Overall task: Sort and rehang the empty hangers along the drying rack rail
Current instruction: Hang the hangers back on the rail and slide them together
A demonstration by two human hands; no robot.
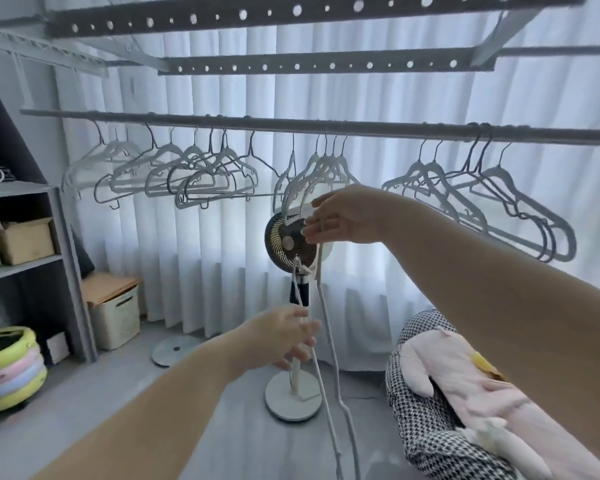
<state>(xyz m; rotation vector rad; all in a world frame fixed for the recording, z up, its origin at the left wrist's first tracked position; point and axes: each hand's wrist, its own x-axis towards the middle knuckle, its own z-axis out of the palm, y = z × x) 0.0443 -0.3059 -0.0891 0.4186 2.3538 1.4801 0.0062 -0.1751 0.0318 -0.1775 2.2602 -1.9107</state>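
A grey drying rack rail (326, 126) runs across the room at head height. Empty white hangers hang from it in three clusters: left (160, 174), middle (321, 171) and right (482, 199). Below the middle cluster, my right hand (347, 216) pinches the top of a loose white hanger (326, 323). That hanger's thin bars run down past the bottom edge of the view. Lower down, my left hand (288, 337) grips another thin bar of the same hanger. A small metal hook (297, 263) shows above that hand.
A standing fan (288, 240) on a round base stands right behind the hands. At the left are a grey shelf (32, 195), a cream basket (115, 320) and stacked coloured basins (11, 368). A checked cushion with pink cloth (444, 386) lies at the lower right. Perforated rack bars (291, 12) hang overhead.
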